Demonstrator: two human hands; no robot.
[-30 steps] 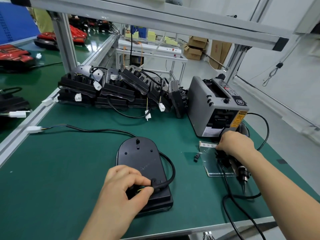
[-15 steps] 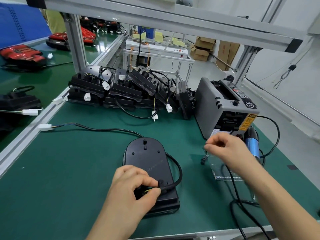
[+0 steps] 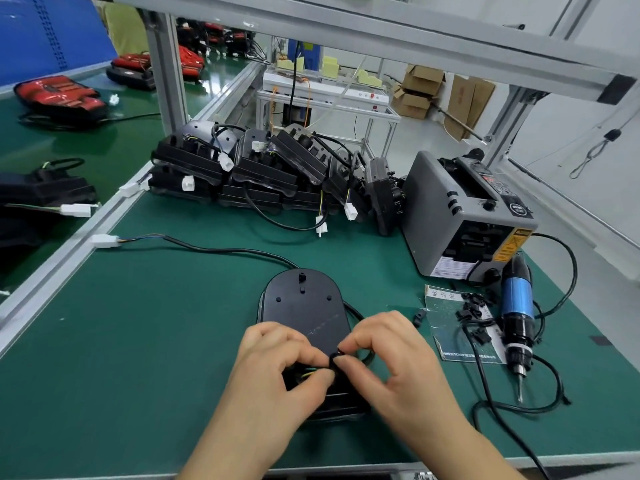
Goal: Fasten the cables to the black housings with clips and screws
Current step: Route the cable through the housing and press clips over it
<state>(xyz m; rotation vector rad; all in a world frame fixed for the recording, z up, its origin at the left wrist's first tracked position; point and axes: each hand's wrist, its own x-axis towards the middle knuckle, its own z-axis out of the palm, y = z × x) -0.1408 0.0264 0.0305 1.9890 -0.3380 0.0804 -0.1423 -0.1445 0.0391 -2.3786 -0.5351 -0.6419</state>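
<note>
Flat on the green bench (image 3: 156,341), near its front edge: one black housing (image 3: 301,306), back side up, rounded end pointing away. Both hands over the near end of that housing, fingertips almost meeting.

Curled left hand (image 3: 277,372), thumb and forefinger pinching the cable (image 3: 221,250) just at the exit of thin yellow and green wires from the sheath. Curled right hand (image 3: 391,358), thumb and forefinger closed on a small black piece (image 3: 335,355) sitting on the cable right beside the left fingertips; too small to tell whether a clip or part of the cable itself.

From that spot, a loop of cable round the housing's right side, then a long run off past its far end to the left, ending in a white connector (image 3: 104,241) at the bench rail.

Right of the housing: one loose black clip (image 3: 419,316), then a clear plastic bag (image 3: 450,327) with a scatter of more clips (image 3: 471,308) on top. Just beside the bag, on the side away from the housing, a blue electric screwdriver (image 3: 516,306) lying down, bit towards the near edge, its own cord coiling across the bench.

Beyond the housing to the right, a grey tape dispenser (image 3: 446,216). Straight beyond the housing, well apart from it, a row of stacked black housings (image 3: 263,174) with cables and white plugs hanging out.
</note>
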